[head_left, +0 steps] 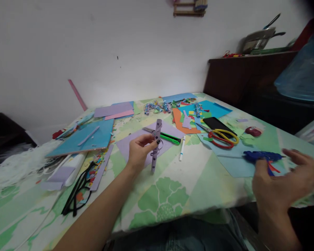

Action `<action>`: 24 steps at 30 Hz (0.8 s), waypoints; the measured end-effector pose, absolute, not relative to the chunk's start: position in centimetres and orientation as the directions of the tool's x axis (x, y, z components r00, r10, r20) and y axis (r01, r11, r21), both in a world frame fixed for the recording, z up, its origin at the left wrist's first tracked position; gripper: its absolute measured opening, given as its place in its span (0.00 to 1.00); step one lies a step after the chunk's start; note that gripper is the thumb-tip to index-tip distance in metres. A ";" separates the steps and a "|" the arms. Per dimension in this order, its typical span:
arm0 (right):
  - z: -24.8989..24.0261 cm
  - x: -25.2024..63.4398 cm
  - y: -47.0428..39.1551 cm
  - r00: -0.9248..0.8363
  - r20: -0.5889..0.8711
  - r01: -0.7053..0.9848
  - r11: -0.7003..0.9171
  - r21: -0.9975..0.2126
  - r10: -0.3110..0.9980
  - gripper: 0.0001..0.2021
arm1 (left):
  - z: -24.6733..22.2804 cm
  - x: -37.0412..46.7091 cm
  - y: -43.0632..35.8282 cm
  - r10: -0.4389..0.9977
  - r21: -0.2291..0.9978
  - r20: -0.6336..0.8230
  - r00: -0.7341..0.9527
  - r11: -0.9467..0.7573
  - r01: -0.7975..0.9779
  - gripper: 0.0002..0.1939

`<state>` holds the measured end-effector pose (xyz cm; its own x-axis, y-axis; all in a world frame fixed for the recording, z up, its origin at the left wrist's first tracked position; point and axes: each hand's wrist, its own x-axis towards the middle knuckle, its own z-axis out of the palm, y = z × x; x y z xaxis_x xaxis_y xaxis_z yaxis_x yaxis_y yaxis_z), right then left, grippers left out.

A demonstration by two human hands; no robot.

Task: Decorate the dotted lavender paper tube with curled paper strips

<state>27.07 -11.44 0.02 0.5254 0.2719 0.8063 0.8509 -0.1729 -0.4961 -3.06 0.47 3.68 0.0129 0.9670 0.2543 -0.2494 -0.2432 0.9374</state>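
My left hand (140, 150) pinches a rolled purple paper tube (154, 158) with dark dots and thin curled strips around its middle. The tube stands nearly upright above the table. At the right, my right hand (286, 183) is slightly blurred, its fingers spread apart. Its thumb overlaps a dark blue glue gun (259, 155) with a red trigger; whether they touch I cannot tell. Behind the tube, a green utility knife (170, 138) lies on a purple paper sheet (127, 144). A white marker (182, 149) rests beside that sheet.
Red-and-yellow scissors (222, 138) lie by a black phone (214, 123). Several patterned paper rolls (167, 107) and coloured scraps are at the back. On the left are a blue board (81, 139), black glasses (80, 191) and a white power strip (74, 167).
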 end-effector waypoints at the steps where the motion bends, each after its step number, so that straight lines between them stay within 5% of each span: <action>1: 1.0 25.9 -11.0 0.506 0.806 0.854 -0.043 -0.519 0.307 0.22 | 3.7 -3.1 0.5 0.966 0.940 0.260 -0.007 -0.254 -0.229 0.12; 4: 3.6 22.3 -8.7 0.440 0.693 0.647 0.333 -0.686 0.572 0.14 | 3.9 -3.1 0.4 0.963 0.940 0.263 -0.053 -0.268 -0.213 0.12; 7: 5.4 18.8 -5.5 0.222 0.547 0.400 0.436 -0.806 0.807 0.09 | 4.0 -3.2 0.5 0.968 0.934 0.243 -0.063 -0.251 -0.253 0.12; 11: 6.0 15.1 -1.5 -0.138 0.304 0.229 0.329 -0.916 0.943 0.13 | 4.0 -3.3 0.8 0.985 0.914 0.160 -0.056 -0.170 -0.368 0.14; 15: 5.4 12.9 0.2 -0.418 0.076 -0.025 0.073 -0.997 0.905 0.16 | 4.3 -3.4 0.8 0.994 0.884 0.098 -0.056 -0.113 -0.455 0.12; 24: 3.7 12.1 -0.3 -0.289 0.069 -0.245 -0.004 -0.970 0.955 0.12 | 4.3 -3.0 0.5 0.998 0.872 0.062 -0.003 -0.056 -0.486 0.13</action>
